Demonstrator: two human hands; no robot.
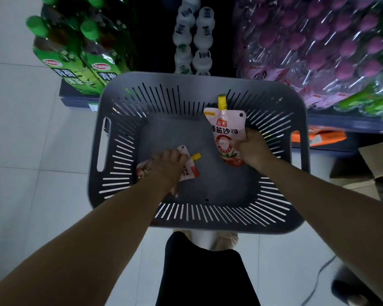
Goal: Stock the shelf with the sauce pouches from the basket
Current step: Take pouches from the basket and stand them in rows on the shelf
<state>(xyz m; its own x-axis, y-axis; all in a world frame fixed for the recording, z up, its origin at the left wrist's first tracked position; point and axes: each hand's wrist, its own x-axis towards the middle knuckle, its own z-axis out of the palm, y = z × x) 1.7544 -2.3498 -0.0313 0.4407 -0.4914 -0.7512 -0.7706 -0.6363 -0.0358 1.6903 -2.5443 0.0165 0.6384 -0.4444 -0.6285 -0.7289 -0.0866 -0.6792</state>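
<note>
A grey slotted basket stands on the floor in front of the shelf. My right hand grips a pink-and-white sauce pouch with a yellow spout, held upright over the basket's right side. My left hand reaches down to the basket's floor and holds a second sauce pouch, which lies flat with its yellow cap pointing right. Most of that pouch is hidden under the hand.
The low shelf carries green tea bottles at left, white bottles in the middle and shrink-wrapped purple-capped bottles at right. A cardboard box sits on the floor at right. My legs and shoes are just below the basket.
</note>
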